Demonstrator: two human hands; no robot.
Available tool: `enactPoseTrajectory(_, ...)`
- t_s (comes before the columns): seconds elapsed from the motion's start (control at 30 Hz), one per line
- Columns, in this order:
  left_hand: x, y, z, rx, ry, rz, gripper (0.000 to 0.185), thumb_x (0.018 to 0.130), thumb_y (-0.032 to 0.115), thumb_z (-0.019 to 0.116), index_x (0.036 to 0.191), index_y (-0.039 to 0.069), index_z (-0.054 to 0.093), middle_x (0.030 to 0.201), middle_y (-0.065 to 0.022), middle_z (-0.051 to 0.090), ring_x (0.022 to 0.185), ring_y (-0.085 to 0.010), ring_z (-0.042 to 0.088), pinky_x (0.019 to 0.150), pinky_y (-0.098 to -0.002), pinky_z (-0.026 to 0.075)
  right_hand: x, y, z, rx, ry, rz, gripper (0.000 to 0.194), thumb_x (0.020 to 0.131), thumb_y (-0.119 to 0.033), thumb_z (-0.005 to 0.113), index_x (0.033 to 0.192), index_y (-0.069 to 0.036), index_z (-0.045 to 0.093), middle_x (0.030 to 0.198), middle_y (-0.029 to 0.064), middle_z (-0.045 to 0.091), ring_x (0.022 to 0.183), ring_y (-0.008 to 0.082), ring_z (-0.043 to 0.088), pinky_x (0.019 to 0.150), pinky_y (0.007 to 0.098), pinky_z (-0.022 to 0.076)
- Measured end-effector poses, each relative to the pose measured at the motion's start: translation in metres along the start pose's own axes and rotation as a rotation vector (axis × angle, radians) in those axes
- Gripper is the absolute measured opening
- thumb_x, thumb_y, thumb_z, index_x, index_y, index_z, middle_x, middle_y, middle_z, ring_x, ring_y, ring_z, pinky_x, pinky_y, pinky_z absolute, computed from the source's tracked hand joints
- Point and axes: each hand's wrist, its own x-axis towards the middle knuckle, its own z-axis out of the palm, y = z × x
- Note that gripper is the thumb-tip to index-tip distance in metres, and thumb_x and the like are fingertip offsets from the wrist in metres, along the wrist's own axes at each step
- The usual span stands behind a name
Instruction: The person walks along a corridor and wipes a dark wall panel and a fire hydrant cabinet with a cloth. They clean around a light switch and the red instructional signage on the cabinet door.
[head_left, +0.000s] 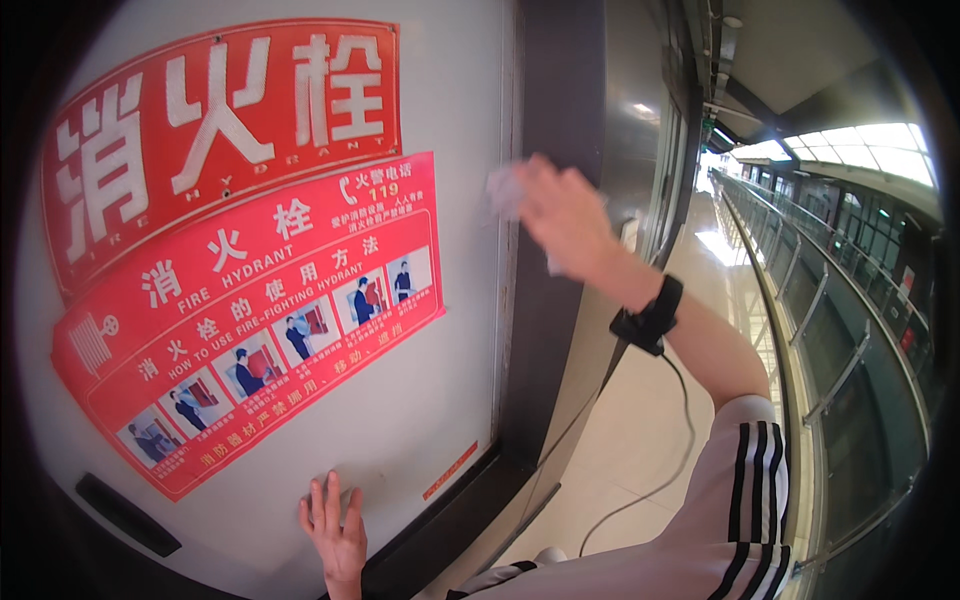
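My right hand (566, 217), blurred by motion, is raised at the right edge of a white fire hydrant cabinet door (390, 405). Under its fingers is a pale, crumpled cloth or tissue (508, 192), pressed on or close to the door's edge by the dark frame. A black strap with a small device (649, 316) and a cable is on the right wrist. Low on the door, my left hand (335, 521) rests with fingers spread and nothing visible in it. Above it are a red metal sign (217, 127) and a red instruction sticker (255, 322) with pictures.
A dark recessed handle (127, 514) is at the door's lower left. The dark cabinet frame (551, 300) borders the door on the right. Beyond lies a tiled walkway (637, 450) with a glass and metal railing (825, 330) along its far side. The cable (686, 450) hangs beside my right arm.
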Motion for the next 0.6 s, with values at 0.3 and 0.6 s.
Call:
enactPoseTrajectory(0.3,-0.005,-0.002,0.004,0.065,-0.005,-0.01,0.023,0.089,0.009,0.061,0.109,0.016,0.071,0.145,-0.0071,0.052,0.136,-0.0283,0.044,0.108,-0.0474,0.031,0.093,0.085,-0.011,-0.262,0.429,0.398,0.039,0.07,-0.011,0.07,0.108,-0.008,0.067,0.128,0.0105,0.056,0.11,0.0282,0.052,0.082,0.0392,0.045)
enactPoseTrajectory(0.6,-0.008,-0.007,-0.009,-0.025,-0.091,-0.024,0.028,0.087,0.004,0.061,0.112,0.012,0.07,0.147,-0.0097,0.049,0.137,-0.0305,0.043,0.108,-0.0507,0.031,-0.016,-0.08,0.034,0.02,-0.02,0.086,0.048,0.074,-0.005,0.061,0.12,0.008,0.058,0.131,0.0243,0.051,0.106,0.0339,0.052,0.09,0.0393,0.0458)
